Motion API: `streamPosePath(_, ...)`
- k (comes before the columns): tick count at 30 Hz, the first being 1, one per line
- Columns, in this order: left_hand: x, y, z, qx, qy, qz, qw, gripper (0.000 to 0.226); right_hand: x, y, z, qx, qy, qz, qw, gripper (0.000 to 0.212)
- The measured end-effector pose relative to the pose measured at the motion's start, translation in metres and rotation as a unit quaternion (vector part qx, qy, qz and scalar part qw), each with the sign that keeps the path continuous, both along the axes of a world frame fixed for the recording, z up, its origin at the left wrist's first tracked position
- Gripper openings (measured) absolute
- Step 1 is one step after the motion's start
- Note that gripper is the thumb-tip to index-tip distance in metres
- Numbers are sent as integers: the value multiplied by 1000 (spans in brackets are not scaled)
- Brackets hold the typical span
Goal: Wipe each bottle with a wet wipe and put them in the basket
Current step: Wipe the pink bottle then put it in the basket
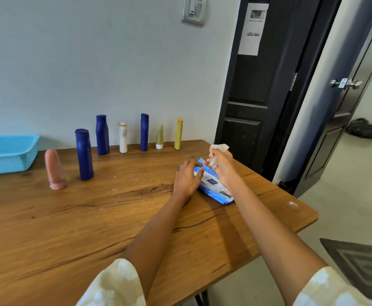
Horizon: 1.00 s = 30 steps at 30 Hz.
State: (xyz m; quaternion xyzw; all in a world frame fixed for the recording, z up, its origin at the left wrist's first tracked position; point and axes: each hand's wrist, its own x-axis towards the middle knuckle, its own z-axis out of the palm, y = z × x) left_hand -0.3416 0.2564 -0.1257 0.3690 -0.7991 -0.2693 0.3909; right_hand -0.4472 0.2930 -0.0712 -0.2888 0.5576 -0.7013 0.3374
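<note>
A blue wet wipe pack point(213, 186) lies on the wooden table point(92, 217) at the right. My left hand point(187, 180) presses flat on the pack's left side. My right hand point(220, 166) is closed around a white wet wipe point(219, 147), lifted just above the pack. Several bottles stand upright along the wall side: a pink one point(54, 170), three dark blue ones point(84, 154) point(102, 135) point(144, 132), a white one point(122, 137), a small gold cone-shaped one point(159, 137) and a yellow one point(178, 133). A light blue basket point(8, 154) sits at the far left.
The table's right edge runs close to a dark open door point(253, 85). A grey wall point(92, 62) stands right behind the bottles. A dark mat point(361, 261) lies on the floor at the right.
</note>
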Motion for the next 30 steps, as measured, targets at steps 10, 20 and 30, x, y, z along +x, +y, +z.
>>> streamPosePath(10, 135, -9, 11, -58, 82, 191, 976, 20, 129, -24, 10, -25, 181, 108, 977, 15)
streamPosePath(20, 268, -12, 52, -185, 188, 346, 900, 28, 249, -40, 11, -87, 38, 164, 982, 37)
streamPosePath(30, 344, -55, 14, 171, 92, 134, 972, 100, 282, -59, 6, -118, 11, 163, 979, 10)
